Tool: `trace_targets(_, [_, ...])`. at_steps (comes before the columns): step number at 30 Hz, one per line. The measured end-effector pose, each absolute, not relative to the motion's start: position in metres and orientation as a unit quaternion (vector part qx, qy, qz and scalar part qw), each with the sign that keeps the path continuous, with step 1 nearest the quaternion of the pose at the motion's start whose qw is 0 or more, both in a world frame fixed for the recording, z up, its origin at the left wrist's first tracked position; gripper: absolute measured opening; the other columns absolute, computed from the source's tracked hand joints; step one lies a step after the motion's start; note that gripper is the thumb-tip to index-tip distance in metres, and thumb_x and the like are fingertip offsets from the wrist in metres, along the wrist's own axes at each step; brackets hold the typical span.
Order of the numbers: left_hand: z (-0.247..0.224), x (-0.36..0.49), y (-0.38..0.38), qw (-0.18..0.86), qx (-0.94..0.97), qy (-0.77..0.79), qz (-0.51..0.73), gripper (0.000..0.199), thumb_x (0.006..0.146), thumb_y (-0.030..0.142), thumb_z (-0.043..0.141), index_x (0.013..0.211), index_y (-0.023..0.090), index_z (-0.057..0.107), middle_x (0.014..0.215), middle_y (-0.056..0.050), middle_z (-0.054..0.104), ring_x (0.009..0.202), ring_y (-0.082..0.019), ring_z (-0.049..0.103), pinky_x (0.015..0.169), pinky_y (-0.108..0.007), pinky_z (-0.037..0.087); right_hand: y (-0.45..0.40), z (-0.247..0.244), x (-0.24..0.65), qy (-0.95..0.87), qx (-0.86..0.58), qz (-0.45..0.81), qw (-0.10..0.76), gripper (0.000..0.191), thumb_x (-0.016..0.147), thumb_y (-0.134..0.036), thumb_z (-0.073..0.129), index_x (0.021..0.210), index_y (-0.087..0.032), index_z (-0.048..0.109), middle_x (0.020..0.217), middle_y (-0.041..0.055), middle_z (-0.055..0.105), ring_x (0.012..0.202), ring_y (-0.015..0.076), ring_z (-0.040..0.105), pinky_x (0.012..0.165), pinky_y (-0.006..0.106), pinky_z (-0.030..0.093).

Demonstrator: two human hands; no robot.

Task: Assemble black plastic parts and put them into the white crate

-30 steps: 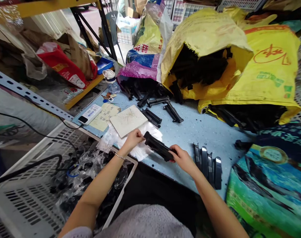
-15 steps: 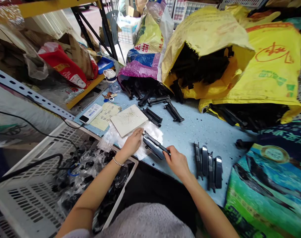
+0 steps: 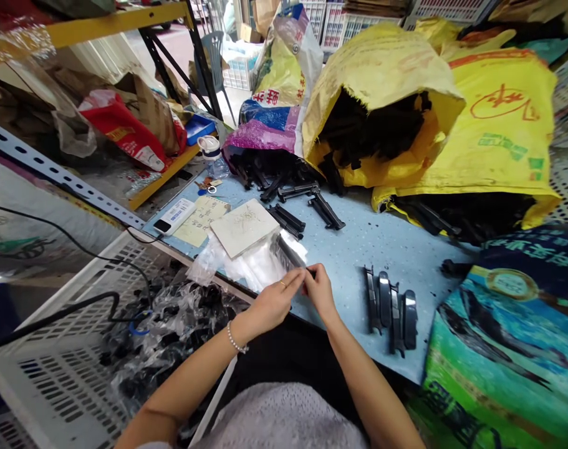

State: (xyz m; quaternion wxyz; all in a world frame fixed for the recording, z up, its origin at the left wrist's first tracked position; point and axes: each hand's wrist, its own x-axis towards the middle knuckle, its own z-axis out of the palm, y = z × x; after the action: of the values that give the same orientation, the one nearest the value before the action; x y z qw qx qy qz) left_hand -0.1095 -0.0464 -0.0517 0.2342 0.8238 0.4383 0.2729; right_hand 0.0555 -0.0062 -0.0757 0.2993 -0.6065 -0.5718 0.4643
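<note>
A black plastic handle (image 3: 289, 252) points away from me over the near edge of the bench. It looks greyish, as if inside a clear plastic bag. My left hand (image 3: 275, 300) pinches at its near end with the fingers together. Close against it, my right hand (image 3: 319, 288) is closed on the same end; the fingertips partly hide what they grip. Under and left of the handle lie clear plastic bags (image 3: 253, 269), with a pale square board (image 3: 244, 227) on top. Two more black handles (image 3: 286, 221) rest just beyond the board.
Several finished-looking handles (image 3: 390, 310) stand in a row at right. Yellow sacks (image 3: 499, 125) of black parts line the back. A crate (image 3: 63, 368) with bagged parts is at lower left. A phone (image 3: 174, 217), paper note (image 3: 202, 219) and bottle (image 3: 213, 159) sit at left.
The handle has turned and shifted, with its near end now in my fingers. My left hand moved right and nearer to me; my right hand moved slightly left, so they meet.
</note>
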Motion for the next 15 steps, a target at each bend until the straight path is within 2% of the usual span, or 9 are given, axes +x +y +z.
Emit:
trace_targets(2, [-0.051, -0.104, -0.057, 0.231, 0.826, 0.443, 0.262, 0.084, 0.082, 0.001, 0.044, 0.155, 0.022, 0.008, 0.157, -0.015, 0.028, 0.141, -0.025, 0.038, 0.109, -0.041, 0.046, -0.017, -0.078, 0.051, -0.544, -0.599, 0.484, 0.332, 0.030, 0.091, -0.052, 0.049, 0.097, -0.023, 0.048, 0.060, -0.0042, 0.058, 0.055, 0.0196, 0.057, 0.058, 0.031, 0.044])
trace_targets(5, [-0.052, -0.112, -0.066, 0.159, 0.823, 0.491, 0.239, 0.070, 0.087, 0.007, 0.048, 0.151, 0.021, 0.026, 0.150, -0.014, 0.042, 0.128, -0.026, 0.054, 0.100, -0.040, 0.054, -0.045, -0.069, 0.047, -0.562, -0.519, 0.537, 0.356, 0.032, 0.090, -0.048, 0.055, 0.108, -0.022, 0.051, 0.097, 0.0047, 0.067, 0.086, 0.0203, 0.064, 0.079, 0.034, 0.050])
trace_targets(7, [-0.046, -0.125, -0.075, 0.100, 0.813, 0.516, 0.250, 0.053, 0.090, 0.009, 0.046, 0.141, 0.020, 0.045, 0.137, -0.013, 0.056, 0.116, -0.023, 0.063, 0.096, -0.037, 0.055, -0.059, -0.055, 0.051, -0.584, -0.423, 0.608, 0.331, 0.033, 0.092, -0.043, 0.054, 0.118, -0.023, 0.053, 0.118, 0.0069, 0.064, 0.108, 0.0202, 0.060, 0.095, 0.036, 0.047])
trace_targets(9, [-0.030, -0.144, -0.092, 0.074, 0.799, 0.526, 0.283, 0.041, 0.090, 0.009, 0.045, 0.128, 0.019, 0.058, 0.121, -0.010, 0.066, 0.107, -0.019, 0.067, 0.096, -0.033, 0.055, -0.065, -0.040, 0.066, -0.624, -0.356, 0.635, 0.283, 0.034, 0.096, -0.038, 0.048, 0.128, -0.025, 0.053, 0.128, 0.0065, 0.060, 0.118, 0.0203, 0.057, 0.102, 0.038, 0.044])
trace_targets(11, [-0.009, -0.170, -0.114, 0.094, 0.780, 0.544, 0.294, 0.036, 0.090, 0.012, 0.046, 0.119, 0.022, 0.064, 0.112, -0.006, 0.070, 0.101, -0.016, 0.069, 0.093, -0.029, 0.056, -0.059, -0.027, 0.095, -0.688, -0.385, 0.559, 0.258, 0.037, 0.098, -0.033, 0.042, 0.133, -0.028, 0.052, 0.132, 0.0067, 0.059, 0.121, 0.0221, 0.056, 0.105, 0.042, 0.042])
trace_targets(13, [0.006, -0.204, -0.138, 0.144, 0.755, 0.589, 0.250, 0.034, 0.089, 0.016, 0.047, 0.114, 0.027, 0.067, 0.112, -0.003, 0.070, 0.100, -0.016, 0.069, 0.090, -0.027, 0.056, -0.043, -0.022, 0.136, -0.746, -0.493, 0.372, 0.250, 0.041, 0.097, -0.025, 0.038, 0.136, -0.028, 0.052, 0.134, 0.0087, 0.058, 0.124, 0.0256, 0.052, 0.108, 0.048, 0.039])
trace_targets(15, [0.006, -0.242, -0.155, 0.193, 0.726, 0.643, 0.153, 0.033, 0.087, 0.021, 0.047, 0.110, 0.030, 0.068, 0.115, -0.001, 0.070, 0.102, -0.019, 0.068, 0.090, -0.028, 0.055, -0.020, -0.026, 0.179, -0.780, -0.578, 0.173, 0.170, 0.051, 0.092, -0.010, 0.034, 0.137, -0.024, 0.052, 0.137, 0.0130, 0.055, 0.128, 0.0296, 0.048, 0.107, 0.052, 0.039])
